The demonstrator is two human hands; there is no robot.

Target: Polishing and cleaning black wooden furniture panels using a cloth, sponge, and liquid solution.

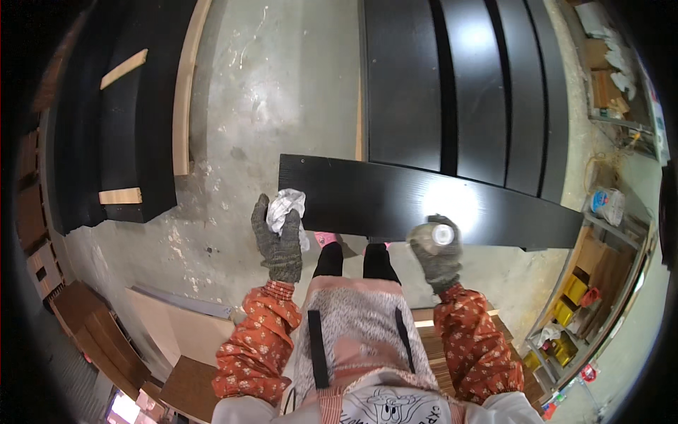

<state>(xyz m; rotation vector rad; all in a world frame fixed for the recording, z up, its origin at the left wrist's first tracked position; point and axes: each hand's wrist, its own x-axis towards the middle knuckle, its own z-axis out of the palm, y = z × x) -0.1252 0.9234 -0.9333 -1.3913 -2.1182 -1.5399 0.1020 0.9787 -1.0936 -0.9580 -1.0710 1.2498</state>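
Observation:
A long black board lies crosswise in front of me, its left end bare. My left hand, in a dark grey knit glove, grips a crumpled white cloth against that left end. Over the board's near edge, right of the middle, my gloved right hand is closed around a roundish container with a pale round top. Its exact kind is unclear, as the fingers cover most of it and the picture is slightly blurred there.
Beyond the board, several black panels lie side by side. More black panels with wood strips stand at far left on the concrete floor. Shelving with yellow bins runs along the right. Brown boards lie near my left side.

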